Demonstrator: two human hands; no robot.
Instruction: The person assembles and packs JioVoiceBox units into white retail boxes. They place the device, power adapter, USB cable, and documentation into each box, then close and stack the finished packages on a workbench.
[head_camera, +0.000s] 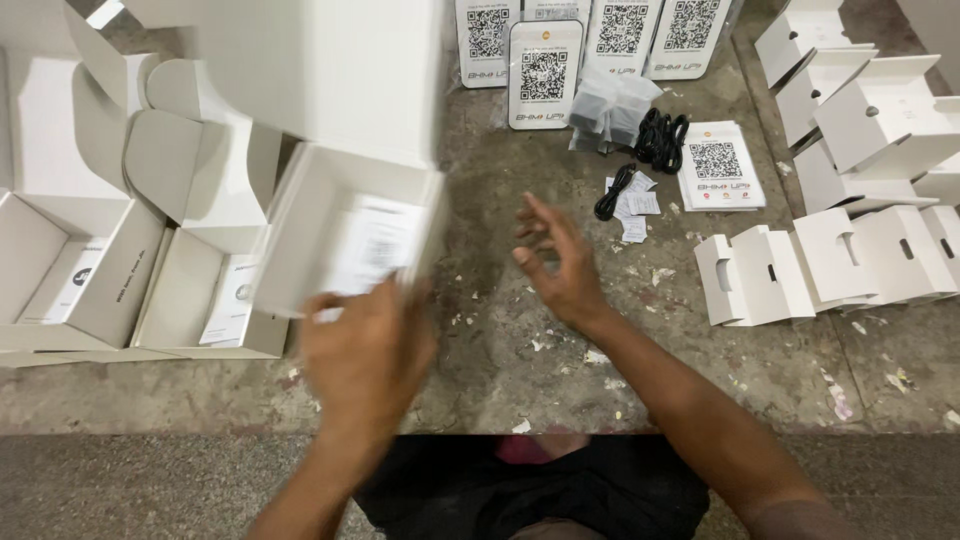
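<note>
Item: open white carton (345, 235), leaflet inside, at packing stage. Left hand (365, 355), blurred, apparently grips its near edge; right hand (560, 262) open, empty, beside carton. Next: a fetched insert.

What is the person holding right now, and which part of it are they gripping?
The left hand grips an open white box at its near front edge. The right hand is open and holds nothing.

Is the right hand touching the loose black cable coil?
Apart. Head view shows the right hand open in mid-air, bare floor between its fingertips and the black cable coil.
</note>
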